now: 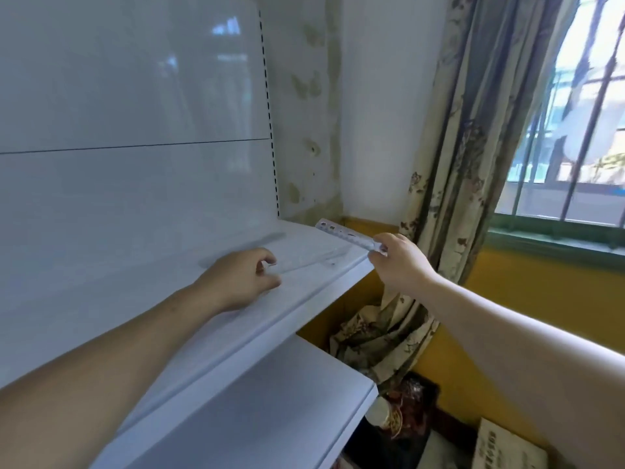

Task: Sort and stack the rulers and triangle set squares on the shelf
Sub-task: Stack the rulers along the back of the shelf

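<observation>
Pinches a clear ruler [345, 235] with round holes by its near end in the right hand [397, 262], fingers curled round it, far end raised and tilted over the right end of the white shelf [189, 299]. Rests the left hand [241, 277] on that shelf, fingers curled, tips at the near end of a clear piece [309, 256] lying flat close to the front edge. Cannot tell whether gripped or only touched, nor whether ruler or set square, being see-through and blurred. Lower down, a second shelf [270, 401]; to the right, a patterned curtain [453, 164] and a barred window [575, 113].
</observation>
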Demonstrator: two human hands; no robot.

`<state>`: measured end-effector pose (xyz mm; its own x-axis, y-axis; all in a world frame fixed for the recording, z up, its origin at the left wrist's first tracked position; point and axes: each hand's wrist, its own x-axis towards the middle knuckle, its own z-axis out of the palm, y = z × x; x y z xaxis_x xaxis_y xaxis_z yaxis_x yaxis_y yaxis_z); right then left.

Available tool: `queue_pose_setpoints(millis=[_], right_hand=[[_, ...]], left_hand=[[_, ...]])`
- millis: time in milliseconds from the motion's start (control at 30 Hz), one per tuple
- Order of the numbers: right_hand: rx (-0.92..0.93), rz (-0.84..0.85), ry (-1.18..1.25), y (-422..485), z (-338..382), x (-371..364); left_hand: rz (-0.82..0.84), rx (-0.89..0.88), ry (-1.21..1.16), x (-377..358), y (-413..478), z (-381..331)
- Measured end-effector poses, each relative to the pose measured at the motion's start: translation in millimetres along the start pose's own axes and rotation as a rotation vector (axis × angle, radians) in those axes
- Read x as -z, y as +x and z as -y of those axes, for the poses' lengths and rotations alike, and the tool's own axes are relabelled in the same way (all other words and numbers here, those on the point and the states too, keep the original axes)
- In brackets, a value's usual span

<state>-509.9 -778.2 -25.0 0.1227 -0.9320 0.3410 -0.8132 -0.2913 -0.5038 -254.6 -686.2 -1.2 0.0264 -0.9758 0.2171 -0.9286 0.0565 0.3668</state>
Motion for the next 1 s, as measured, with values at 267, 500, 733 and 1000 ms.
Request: queue_pose_setpoints(millis=[267,500,733,1000], right_hand=[[0.225,0.21,-0.091,100,24,-47],[0.451,0.503,-0.053,174,68,-105],[0.8,0.61,0.03,216,103,-147],[0.975,0.782,-0.033,229,109,-165]], left_hand=[[0.029,0.088,0.043,-6,53,46],[0.005,0.266,0.087,-6,54,71],[-0.008,0.471,0.065,-5,50,71],[-0.067,0.618,0.083,-9,47,60]])
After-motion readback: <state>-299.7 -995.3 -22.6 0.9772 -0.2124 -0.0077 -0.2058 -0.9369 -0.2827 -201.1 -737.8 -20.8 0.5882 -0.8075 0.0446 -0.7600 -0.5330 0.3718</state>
